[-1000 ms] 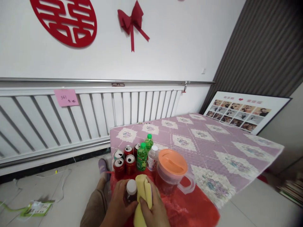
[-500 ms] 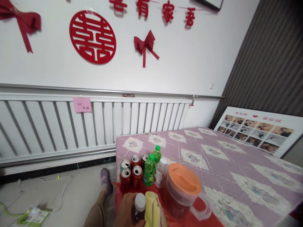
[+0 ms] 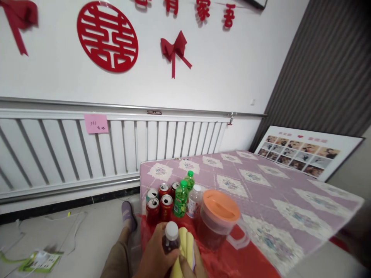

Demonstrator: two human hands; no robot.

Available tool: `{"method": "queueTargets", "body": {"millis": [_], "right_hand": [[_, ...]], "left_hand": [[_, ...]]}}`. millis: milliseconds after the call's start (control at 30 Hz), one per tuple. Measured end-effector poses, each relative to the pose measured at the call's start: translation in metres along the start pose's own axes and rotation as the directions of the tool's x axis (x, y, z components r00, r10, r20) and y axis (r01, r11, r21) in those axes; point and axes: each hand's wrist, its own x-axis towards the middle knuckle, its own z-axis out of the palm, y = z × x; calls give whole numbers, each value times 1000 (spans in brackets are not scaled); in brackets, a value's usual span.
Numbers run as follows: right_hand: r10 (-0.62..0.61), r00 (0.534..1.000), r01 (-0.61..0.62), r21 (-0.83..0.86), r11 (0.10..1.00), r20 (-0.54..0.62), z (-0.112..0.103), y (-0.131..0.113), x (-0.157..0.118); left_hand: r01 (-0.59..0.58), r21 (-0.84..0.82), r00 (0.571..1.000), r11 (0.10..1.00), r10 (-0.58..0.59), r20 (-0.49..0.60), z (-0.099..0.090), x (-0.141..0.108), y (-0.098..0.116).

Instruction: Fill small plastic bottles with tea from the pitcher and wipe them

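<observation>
The left hand (image 3: 155,251) curls round a capped bottle (image 3: 171,238), the right hand (image 3: 197,266) grips a yellow cloth (image 3: 186,243) against it, wiping seemingly unfinished.

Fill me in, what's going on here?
A person's left hand holds a white-capped bottle with dark contents, cap on. The right hand grips a folded yellow cloth right beside it. Just beyond the hands stand cans, two green-capped bottles, a clear white-capped bottle and an orange-lidded pitcher.
</observation>
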Motion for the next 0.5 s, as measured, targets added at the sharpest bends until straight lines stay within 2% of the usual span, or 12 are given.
{"method": "queueTargets", "body": {"millis": [133, 267, 367, 433, 500], "right_hand": [[32, 992, -22, -79, 997, 119, -3, -8, -1], [-25, 997, 29, -55, 998, 72, -8, -33, -6], [-110, 994, 110, -21, 994, -3, -14, -53, -13], [-177, 984, 177, -24, 984, -10, -16, -63, -17], [-194, 981, 194, -49, 980, 12, -16, -68, -19]], "left_hand": [[-12, -15, 1000, 1000, 12, 13, -1, -1, -2], [-94, -42, 996, 995, 94, -6, -3, 0, -12], [-142, -74, 982, 987, 150, 114, -13, -1, -9], [-127, -51, 971, 991, 135, 197, -23, -3, -2], [-116, -7, 972, 993, 114, 205, -30, -4, 5]]}}
